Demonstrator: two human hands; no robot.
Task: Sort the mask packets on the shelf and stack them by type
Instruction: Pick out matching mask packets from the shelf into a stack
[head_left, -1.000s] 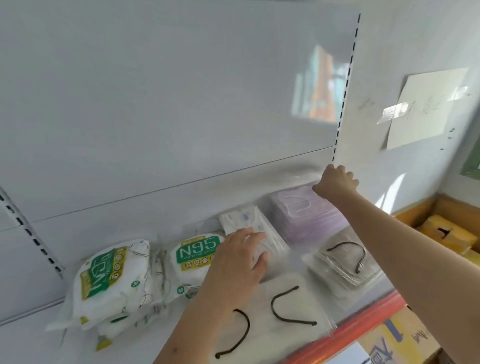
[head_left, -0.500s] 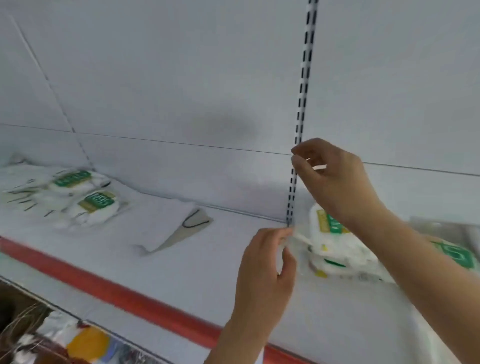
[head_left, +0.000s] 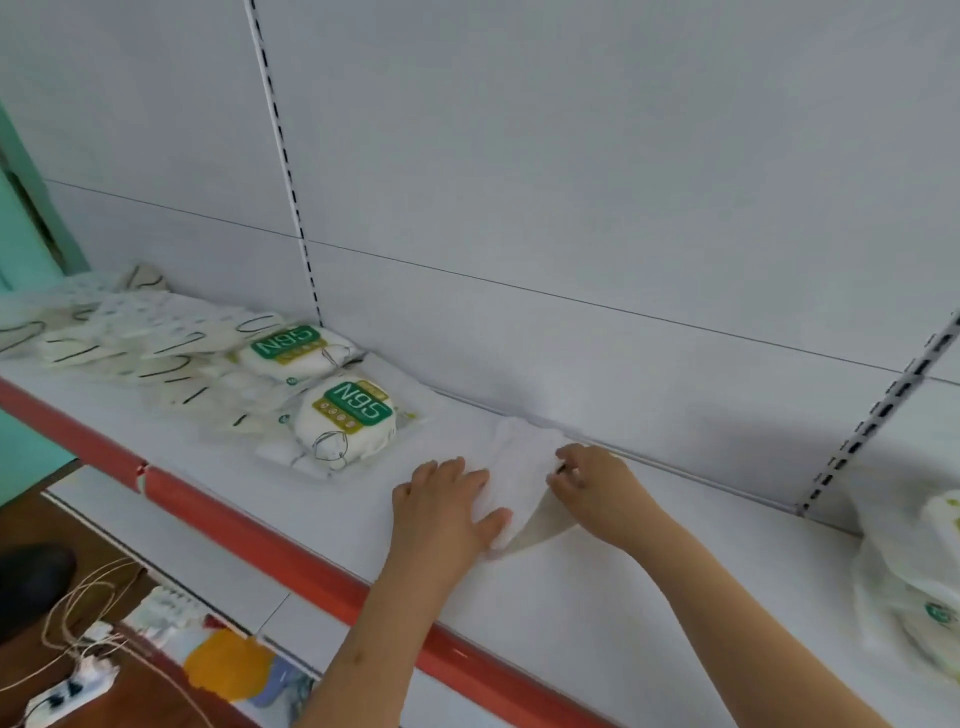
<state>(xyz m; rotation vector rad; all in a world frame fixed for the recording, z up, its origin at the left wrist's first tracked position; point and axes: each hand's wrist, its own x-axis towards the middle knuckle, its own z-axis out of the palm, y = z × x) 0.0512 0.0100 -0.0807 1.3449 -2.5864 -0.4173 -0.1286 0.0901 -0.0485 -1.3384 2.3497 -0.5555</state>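
Note:
A white mask packet (head_left: 517, 470) lies in the middle of the white shelf (head_left: 597, 582), near the back panel. My left hand (head_left: 441, 504) lies flat on its left edge with the thumb on the packet. My right hand (head_left: 592, 486) has curled fingers pinching its right side. Left of them sit two N95 packets (head_left: 345, 421), one behind the other. Further left lies a spread of several white masks with black ear loops (head_left: 130, 343). More N95 packets (head_left: 930, 587) show at the right edge.
The shelf has a red front rim (head_left: 291, 551) and slotted uprights (head_left: 291, 197) on the back panel. Below are a lower shelf, a power strip (head_left: 67, 686) with cords, and coloured goods on a brown floor.
The view swung left along the shelf. Both hands dropped from the slotted upright onto the white mask packet in the middle of the shelf.

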